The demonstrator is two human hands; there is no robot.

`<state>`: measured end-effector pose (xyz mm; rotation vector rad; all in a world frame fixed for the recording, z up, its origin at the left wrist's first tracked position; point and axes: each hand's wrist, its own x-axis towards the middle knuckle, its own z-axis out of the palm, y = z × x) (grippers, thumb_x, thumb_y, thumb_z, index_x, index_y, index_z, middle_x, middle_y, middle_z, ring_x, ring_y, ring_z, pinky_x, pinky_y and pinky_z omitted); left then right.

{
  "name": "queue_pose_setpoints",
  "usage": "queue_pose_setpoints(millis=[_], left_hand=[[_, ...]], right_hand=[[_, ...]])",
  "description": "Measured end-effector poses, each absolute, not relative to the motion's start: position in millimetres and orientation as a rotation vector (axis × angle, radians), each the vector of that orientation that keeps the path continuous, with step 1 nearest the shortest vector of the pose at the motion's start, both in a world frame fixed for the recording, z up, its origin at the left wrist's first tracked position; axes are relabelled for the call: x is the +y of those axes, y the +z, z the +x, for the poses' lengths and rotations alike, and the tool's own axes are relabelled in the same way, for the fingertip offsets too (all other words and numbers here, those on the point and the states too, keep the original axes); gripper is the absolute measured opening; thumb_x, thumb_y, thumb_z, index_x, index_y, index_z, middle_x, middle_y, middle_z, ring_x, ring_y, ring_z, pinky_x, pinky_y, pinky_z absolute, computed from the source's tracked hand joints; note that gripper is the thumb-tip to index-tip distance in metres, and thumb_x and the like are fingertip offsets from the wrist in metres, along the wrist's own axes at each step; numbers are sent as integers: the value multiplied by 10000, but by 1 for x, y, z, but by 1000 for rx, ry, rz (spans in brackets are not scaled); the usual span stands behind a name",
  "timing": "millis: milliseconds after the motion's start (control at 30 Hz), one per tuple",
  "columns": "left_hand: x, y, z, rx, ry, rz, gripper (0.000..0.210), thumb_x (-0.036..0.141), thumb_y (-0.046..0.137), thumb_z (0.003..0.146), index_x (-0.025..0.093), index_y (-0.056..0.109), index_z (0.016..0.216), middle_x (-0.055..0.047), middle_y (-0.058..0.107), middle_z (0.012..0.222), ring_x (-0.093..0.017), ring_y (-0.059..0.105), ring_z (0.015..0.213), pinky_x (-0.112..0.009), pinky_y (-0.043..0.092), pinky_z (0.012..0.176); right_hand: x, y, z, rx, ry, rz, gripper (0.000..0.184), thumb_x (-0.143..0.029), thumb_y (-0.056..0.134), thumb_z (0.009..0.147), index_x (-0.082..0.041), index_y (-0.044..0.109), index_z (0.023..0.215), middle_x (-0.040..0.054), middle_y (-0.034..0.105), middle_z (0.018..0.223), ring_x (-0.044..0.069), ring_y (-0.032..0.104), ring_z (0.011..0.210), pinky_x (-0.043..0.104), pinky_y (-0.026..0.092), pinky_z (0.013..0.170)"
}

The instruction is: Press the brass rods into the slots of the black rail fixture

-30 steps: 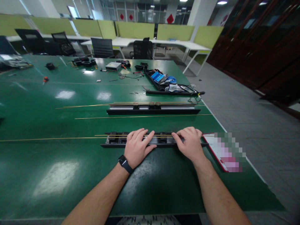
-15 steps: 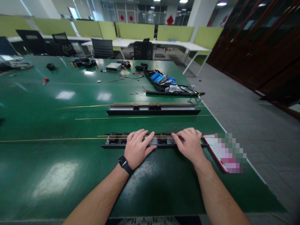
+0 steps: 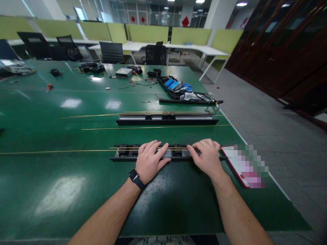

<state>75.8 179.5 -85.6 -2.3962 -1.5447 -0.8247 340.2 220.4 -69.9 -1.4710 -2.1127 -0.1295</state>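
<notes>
A long black rail (image 3: 150, 159) with black blocks (image 3: 177, 150) in its channel lies across the green table before me. Thin brass-coloured rods (image 3: 76, 151) run lengthwise over it, one reaching far to the left. My left hand (image 3: 152, 160) rests across the middle of the rail, fingers spread and thumb apart. On the right part of the rail, my right hand (image 3: 206, 156) has thumb and fingers closed about a thin rod; the exact grip is partly hidden. A dark watch (image 3: 136, 179) is on my left wrist.
Behind lies a second black rail (image 3: 166, 122) with rods on top, and a single rod (image 3: 153, 128) in front of it. A red-edged sheet or board (image 3: 236, 166), partly blurred, lies right. Farther back are a tray of blue parts (image 3: 172, 84) and a grey box (image 3: 124, 72).
The left end of the shorter rod over the near rail has slid slightly to the right. Both hands look almost unchanged in place.
</notes>
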Motion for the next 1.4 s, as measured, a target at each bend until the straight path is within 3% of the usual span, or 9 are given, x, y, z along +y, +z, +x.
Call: queue_pose_setpoints(millis=[1400], left_hand=[[180,-86,76,-1549,-820,-2397,502,538,625,965,293,620,1403,-104,701,1334,-299,602,1299,-480,377,1057]], right_hand=[[223,-69,348,-2088,-146,-1499,395,-478,558,993,-223,648,705,42,693,784,232,542,945,436,258,904]])
